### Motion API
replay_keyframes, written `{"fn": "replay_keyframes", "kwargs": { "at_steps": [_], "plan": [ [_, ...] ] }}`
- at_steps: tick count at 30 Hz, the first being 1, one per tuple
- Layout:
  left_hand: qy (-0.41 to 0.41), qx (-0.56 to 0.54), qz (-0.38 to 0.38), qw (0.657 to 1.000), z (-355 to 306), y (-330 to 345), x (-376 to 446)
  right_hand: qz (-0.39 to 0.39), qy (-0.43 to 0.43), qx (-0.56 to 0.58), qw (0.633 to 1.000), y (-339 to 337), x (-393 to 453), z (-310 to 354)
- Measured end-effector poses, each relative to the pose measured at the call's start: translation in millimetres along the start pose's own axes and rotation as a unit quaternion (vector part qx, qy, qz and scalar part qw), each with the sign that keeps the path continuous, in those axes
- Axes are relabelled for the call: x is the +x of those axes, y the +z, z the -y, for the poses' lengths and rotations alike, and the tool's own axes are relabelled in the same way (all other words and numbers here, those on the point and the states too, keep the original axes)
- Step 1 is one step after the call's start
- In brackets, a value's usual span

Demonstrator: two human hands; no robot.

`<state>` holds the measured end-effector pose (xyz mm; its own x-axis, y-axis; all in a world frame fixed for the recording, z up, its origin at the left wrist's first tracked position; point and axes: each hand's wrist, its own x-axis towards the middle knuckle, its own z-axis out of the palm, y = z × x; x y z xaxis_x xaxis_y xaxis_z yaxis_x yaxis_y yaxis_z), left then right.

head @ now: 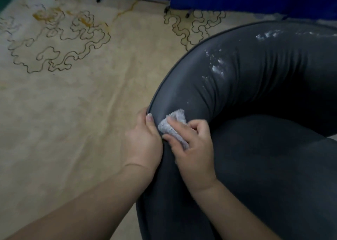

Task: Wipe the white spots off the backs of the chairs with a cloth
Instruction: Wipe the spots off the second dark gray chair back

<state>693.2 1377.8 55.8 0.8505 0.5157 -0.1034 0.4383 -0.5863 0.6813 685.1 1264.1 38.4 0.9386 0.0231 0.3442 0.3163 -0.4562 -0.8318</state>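
1. Chair back (pixel 246 97): dark, padded, curved, with a piped rim on the outer edge. It stands on a patterned beige carpet (pixel 73 103). It is best kept steadied while rubbed, since the padding looks likely to give under pressure.
2. White spots (pixel 218 67): one patch is seen on the upper curve, well above the cloth, and a second streak (pixel 269 34) further along toward the top. The area just around the cloth appears nearly free of marks, so the wiping is judged to need carrying upward next.
3. Left hand (pixel 144 139): the rim is gripped, thumb over the piping, just beside the cloth. This brace is worth keeping close to wherever the cloth is worked.
4. Right hand (pixel 191 145): grip closed on the cloth, fingers curled over it and pressing it flat to the back.
5. Cloth (pixel 172 123): small, pale, bunched. A clean fold would best be turned outward before the heavier patch is reached, lest residue be smeared.
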Motion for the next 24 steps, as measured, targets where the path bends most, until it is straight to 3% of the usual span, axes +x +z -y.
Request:
{"fn": "replay_keyframes", "kwargs": {
  "at_steps": [4, 8, 12, 15, 19, 24],
  "plan": [
    [0.025, -0.003, 0.0, 1.0, 2, 0, 0, -0.015, -0.028, -0.062, 0.998, 9, 57, -1],
    [0.029, -0.011, 0.001, 1.0, 5, 1, 0, -0.068, 0.012, -0.065, 0.996, 16, 78, -5],
    [0.024, -0.015, -0.01, 1.0, 4, 1, -1, -0.023, -0.002, -0.018, 1.0, 10, 18, 3],
    [0.025, -0.015, -0.011, 1.0, 4, 1, 0, 0.007, -0.047, -0.056, 0.997, 6, 40, -5],
    [0.025, -0.023, -0.006, 0.999, 4, 2, 0, -0.074, -0.007, -0.1, 0.992, 8, 106, -18],
    [0.021, -0.023, -0.004, 1.0, 5, 2, -2, -0.05, 0.025, -0.011, 0.998, 11, 38, -6]
  ]
}}
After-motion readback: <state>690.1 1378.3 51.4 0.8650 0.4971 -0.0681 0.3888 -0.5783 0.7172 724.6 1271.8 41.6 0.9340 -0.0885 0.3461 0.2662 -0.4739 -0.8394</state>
